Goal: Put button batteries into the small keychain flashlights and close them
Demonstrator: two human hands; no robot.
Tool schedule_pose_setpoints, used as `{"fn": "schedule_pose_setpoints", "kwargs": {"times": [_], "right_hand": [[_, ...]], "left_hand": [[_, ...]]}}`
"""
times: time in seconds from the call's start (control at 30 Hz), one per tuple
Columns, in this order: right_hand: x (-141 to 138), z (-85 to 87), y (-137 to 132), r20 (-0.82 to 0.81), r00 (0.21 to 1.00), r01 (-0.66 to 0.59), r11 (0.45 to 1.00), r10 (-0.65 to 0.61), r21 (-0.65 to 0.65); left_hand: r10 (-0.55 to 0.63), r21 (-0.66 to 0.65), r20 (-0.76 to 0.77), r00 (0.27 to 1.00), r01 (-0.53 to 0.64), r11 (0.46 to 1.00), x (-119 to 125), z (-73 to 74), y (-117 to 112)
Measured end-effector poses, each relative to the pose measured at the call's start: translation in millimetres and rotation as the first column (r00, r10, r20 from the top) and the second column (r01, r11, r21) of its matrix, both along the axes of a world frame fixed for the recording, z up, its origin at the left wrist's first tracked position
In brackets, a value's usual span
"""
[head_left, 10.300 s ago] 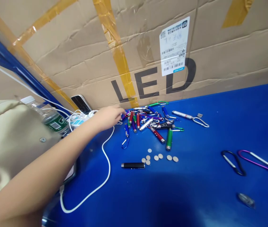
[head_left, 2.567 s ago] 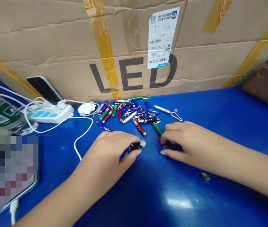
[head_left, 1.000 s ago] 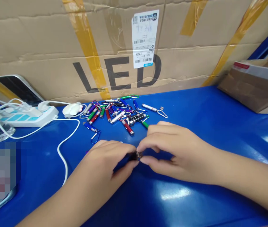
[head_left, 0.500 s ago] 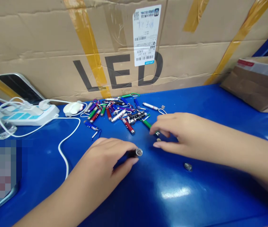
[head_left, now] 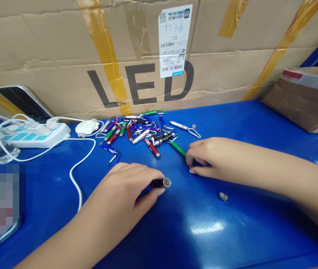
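My left hand (head_left: 132,186) is wrapped round a black mini flashlight (head_left: 157,183), its open silver end facing right. Thumb and fingertips of my right hand (head_left: 204,157) are pinched together at the table on a small button cell (head_left: 191,166), mostly hidden by the fingers. Just behind those fingers lies a green mini flashlight (head_left: 178,148). A small silver cap (head_left: 223,197) rests on the table in front of my right forearm. Beyond both hands is a pile of several coloured mini flashlights (head_left: 136,130) with carabiner clips.
A large cardboard box (head_left: 217,63) stands along the back of the blue table (head_left: 181,231). At the left are a white power strip (head_left: 55,136) with cables, a phone (head_left: 26,104) and a white plug-like object (head_left: 86,127). A smaller carton (head_left: 302,97) sits at the right.
My right hand has shifted slightly right and down, and its fingertips have closed on the button cell. My left hand stays almost still, with the flashlight's open end a little further right.
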State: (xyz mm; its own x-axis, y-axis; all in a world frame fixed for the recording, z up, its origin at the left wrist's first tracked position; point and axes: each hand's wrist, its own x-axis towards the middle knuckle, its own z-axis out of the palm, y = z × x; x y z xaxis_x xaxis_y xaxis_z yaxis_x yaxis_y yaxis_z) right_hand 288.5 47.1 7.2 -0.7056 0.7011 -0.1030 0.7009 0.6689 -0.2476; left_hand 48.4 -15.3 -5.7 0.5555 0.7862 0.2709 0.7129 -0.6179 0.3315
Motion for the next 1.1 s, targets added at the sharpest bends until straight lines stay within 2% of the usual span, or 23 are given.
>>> {"fn": "schedule_pose_setpoints", "kwargs": {"times": [0.1, 0.17, 0.27, 0.33, 0.47, 0.57, 0.63, 0.77, 0.97, 1.1], "right_hand": [[-3, 0.6, -1, -0.049, 0.998, -0.031, 0.999, 0.032, 0.02], [-6, -0.8, -3, -0.089, 0.995, -0.051, 0.997, 0.055, 0.049], [-11, -6.0, -7, -0.108, 0.991, -0.075, 0.994, 0.084, 0.081], [-14, -9.9, -8, -0.107, 0.988, -0.105, 0.99, 0.114, 0.091], [-28, -13.7, -9, -0.157, 0.977, -0.112, 0.976, 0.142, 0.186], [-44, -15.6, -9, -0.166, 0.969, -0.118, 0.934, 0.182, 0.338], [-52, -18.0, -8, -0.119, 0.965, -0.172, 0.907, 0.234, 0.385], [-53, -21.2, -8, -0.065, 0.954, -0.25, 0.898, 0.291, 0.362], [-32, -20.5, -5, -0.167, 0.964, -0.163, 0.958, 0.206, 0.238], [-28, -22.4, -2, -0.213, 0.966, -0.115, 0.982, 0.145, 0.15]], "left_hand": [[0.018, 0.024, 0.042, 0.999, -0.019, 1.0, -2, 4.5, 2], [0.101, 0.075, 0.087, 0.991, -0.108, 0.991, -6, 9.4, 3], [0.264, 0.146, 0.164, 0.951, -0.288, 0.947, -9, 16.3, 4], [0.307, 0.165, 0.196, 0.931, -0.34, 0.926, -9, 18.9, 3], [0.293, 0.18, 0.201, 0.935, -0.329, 0.927, -6, 19.8, 2], [0.275, 0.178, 0.2, 0.94, -0.311, 0.934, -4, 20.4, 2], [0.269, 0.168, 0.201, 0.942, -0.304, 0.938, -4, 21.4, 2], [0.245, 0.162, 0.2, 0.949, -0.279, 0.947, -5, 22.1, 1], [0.187, 0.135, 0.177, 0.966, -0.212, 0.968, -4, 15.8, -1], [0.163, 0.129, 0.165, 0.973, -0.185, 0.974, -3, 13.2, -2]]}}
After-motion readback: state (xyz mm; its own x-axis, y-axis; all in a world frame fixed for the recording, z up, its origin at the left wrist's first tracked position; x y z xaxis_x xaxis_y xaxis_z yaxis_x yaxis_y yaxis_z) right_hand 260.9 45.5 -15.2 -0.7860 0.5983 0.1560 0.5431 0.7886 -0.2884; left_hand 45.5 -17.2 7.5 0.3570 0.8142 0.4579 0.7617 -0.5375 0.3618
